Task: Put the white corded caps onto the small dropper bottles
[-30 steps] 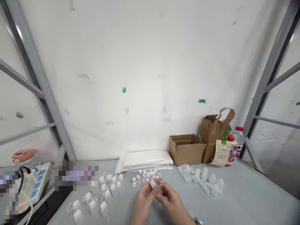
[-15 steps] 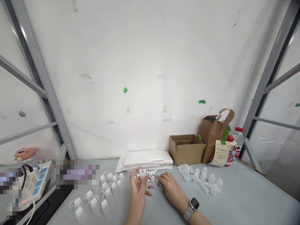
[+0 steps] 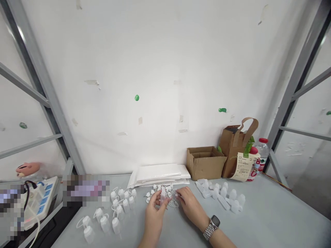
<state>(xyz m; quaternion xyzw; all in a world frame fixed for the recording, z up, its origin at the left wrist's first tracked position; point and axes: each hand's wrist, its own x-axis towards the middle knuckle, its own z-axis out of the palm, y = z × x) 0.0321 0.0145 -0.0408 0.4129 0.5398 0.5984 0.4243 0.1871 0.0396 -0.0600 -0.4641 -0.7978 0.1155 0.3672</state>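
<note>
My left hand (image 3: 154, 208) pinches a small translucent plastic bottle (image 3: 163, 196) upright between thumb and fingers. Just to the right, my right hand (image 3: 188, 201), with a metal-band watch on the wrist, has its thumb and fingertips closed together; a small pale piece may be between them, but I cannot make it out. A thin white looped strap (image 3: 174, 204) lies by those fingertips. Behind the hands is a pile of small white caps (image 3: 148, 195), partly hidden by the fingers. Several capped bottles with looped straps (image 3: 116, 225) stand to the left of my left hand.
Uncapped translucent bottles (image 3: 224, 202) lie in a group on the right. White flat packages (image 3: 159, 173), a cardboard box (image 3: 206, 166), a paper bag (image 3: 230, 151) and a red-capped water bottle (image 3: 263, 151) stand along the wall. A power strip (image 3: 42, 203) is at far left.
My left hand has turned, its fingers drawing in around the bottle, which now shows upright. More of the cap pile is visible. My right hand has shifted only slightly.
</note>
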